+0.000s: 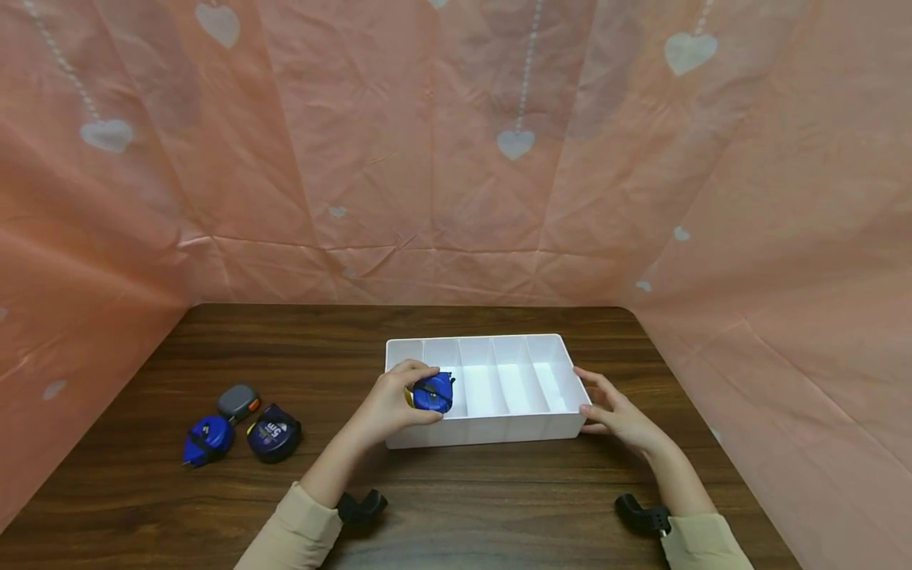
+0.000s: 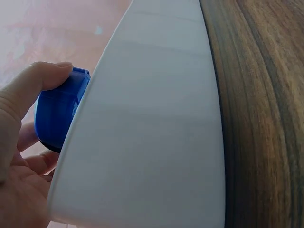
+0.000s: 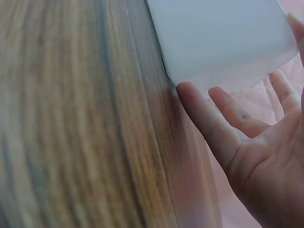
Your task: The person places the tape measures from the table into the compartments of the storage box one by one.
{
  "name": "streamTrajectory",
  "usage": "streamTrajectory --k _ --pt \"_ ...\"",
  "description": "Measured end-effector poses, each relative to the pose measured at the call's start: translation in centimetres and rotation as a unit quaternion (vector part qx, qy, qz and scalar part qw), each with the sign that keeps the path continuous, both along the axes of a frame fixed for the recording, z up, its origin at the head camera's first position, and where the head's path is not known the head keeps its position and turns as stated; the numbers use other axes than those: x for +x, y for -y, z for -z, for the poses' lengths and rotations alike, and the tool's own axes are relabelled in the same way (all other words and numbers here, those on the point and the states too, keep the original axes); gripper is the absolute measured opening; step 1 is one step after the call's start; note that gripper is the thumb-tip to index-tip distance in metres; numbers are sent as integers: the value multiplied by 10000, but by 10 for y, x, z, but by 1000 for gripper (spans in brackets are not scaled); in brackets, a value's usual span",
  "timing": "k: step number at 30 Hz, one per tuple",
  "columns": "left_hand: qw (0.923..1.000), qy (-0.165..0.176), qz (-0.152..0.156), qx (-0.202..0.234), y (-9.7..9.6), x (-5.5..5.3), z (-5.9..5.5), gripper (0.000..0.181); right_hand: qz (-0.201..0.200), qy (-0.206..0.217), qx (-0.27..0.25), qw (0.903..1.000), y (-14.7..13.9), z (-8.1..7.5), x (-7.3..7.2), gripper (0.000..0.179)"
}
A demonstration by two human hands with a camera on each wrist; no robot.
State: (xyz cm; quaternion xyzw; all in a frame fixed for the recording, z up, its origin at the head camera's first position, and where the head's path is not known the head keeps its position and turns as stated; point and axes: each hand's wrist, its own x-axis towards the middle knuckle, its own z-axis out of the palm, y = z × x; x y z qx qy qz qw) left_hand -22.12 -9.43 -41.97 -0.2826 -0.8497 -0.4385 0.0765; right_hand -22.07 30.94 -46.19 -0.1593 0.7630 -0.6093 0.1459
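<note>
My left hand (image 1: 395, 400) grips a blue tape measure (image 1: 434, 393) at the left part of a white divided box (image 1: 484, 430). In the left wrist view the thumb lies on the top of the blue case (image 2: 57, 111), just beyond the box's front wall (image 2: 142, 123); fingers are partly hidden behind it. At the box's right end, my right hand (image 1: 618, 413) touches the end wall and front corner with spread, fairly straight fingers. The right wrist view shows those fingertips (image 3: 187, 90) against the white end wall (image 3: 228, 47).
On the wooden table (image 1: 499, 507), to the left, lie another blue tape measure (image 1: 208, 440), a grey one with an orange button (image 1: 238, 402) and a dark navy one marked 5m (image 1: 274, 434). Pink cloth (image 1: 427, 198) hangs around the table's back and sides.
</note>
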Motion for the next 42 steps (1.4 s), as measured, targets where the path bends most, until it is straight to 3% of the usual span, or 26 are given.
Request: streamTrajectory --k 16,29,42 --pt "9999 -96 -33 -35 -9 0 3 60 38 42 9 10000 1 -1 0 67" --pt "9989 -80 -159 -428 -12 1 4 60 21 -10 -31 10000 1 -1 1 66" --pt "9972 -66 -37 -746 -11 2 6 60 8 -61 -40 10000 1 -2 1 65"
